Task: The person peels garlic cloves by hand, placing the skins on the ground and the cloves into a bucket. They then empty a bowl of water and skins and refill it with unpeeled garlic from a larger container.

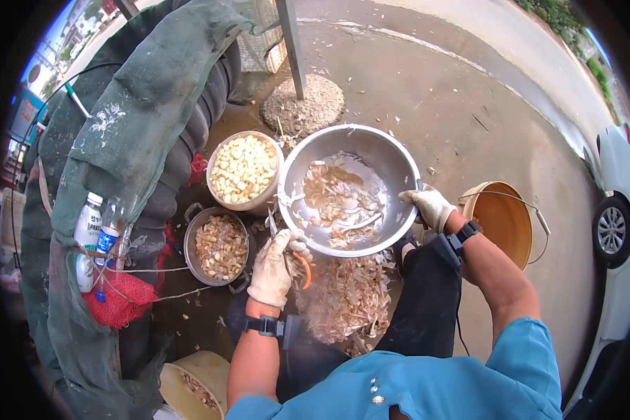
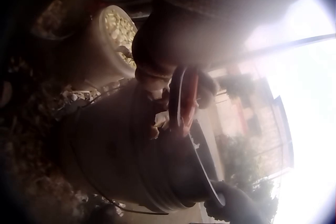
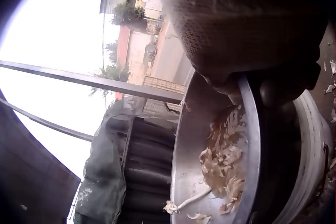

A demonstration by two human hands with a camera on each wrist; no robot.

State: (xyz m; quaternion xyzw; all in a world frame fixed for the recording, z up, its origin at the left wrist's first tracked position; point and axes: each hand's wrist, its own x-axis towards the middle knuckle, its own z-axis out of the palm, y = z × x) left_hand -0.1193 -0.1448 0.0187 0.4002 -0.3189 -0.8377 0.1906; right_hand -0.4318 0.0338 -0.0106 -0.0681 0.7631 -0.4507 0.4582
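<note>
In a white glove, my left hand (image 1: pixel 273 269) holds scissors (image 1: pixel 303 271) with orange handles, blades pointing away beside the left rim of a metal basin (image 1: pixel 404 157). My right hand (image 1: pixel 432 206), also gloved, grips the basin's right rim, the thumb side over the edge. Inside the basin lie wet garlic skins (image 1: pixel 329 192) and a pale stem (image 3: pixel 194 198) in brownish residue. A pale bucket (image 2: pixel 115 145) with a wire bail stands under the basin. Beyond my left hand are a bucket of peeled garlic cloves (image 1: pixel 243 168) and a pot of unpeeled cloves (image 1: pixel 222 246).
A heap of garlic skins (image 1: pixel 346 297) lies between my legs. An orange-lined bucket (image 1: pixel 500 227) stands at right. Left, a green-netted bank of dark tubing (image 1: pixel 129 126) holds bottles (image 1: pixel 89 220) and a red mesh bag (image 1: pixel 122 299). A post (image 1: pixel 292 49) rises from a concrete base ahead.
</note>
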